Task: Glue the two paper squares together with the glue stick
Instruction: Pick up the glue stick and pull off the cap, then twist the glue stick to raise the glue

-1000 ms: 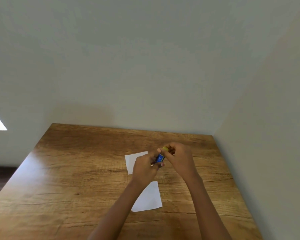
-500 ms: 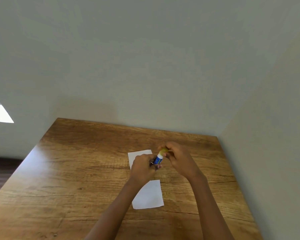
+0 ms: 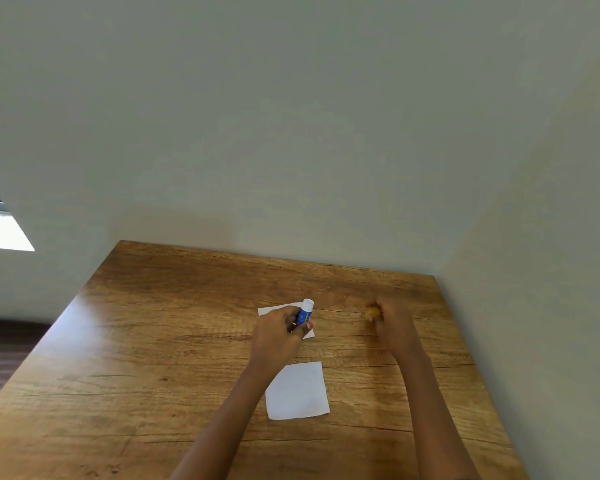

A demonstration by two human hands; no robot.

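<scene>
— Where's the glue stick [image 3: 305, 312]?
— In the left hand [image 3: 277, 333], fingers curled round its blue barrel, open white end tilted up, over the far paper square [image 3: 270, 310].
— And the right hand [image 3: 392, 321]?
— At three o'clock from the stick, well apart. It's blurred, but its fingertips pinch the yellow cap [image 3: 373, 312] just above the wooden table [image 3: 160, 341].
— The other square?
— The near paper square [image 3: 297, 391] lies flat at six o'clock from the far one, untouched.
</scene>
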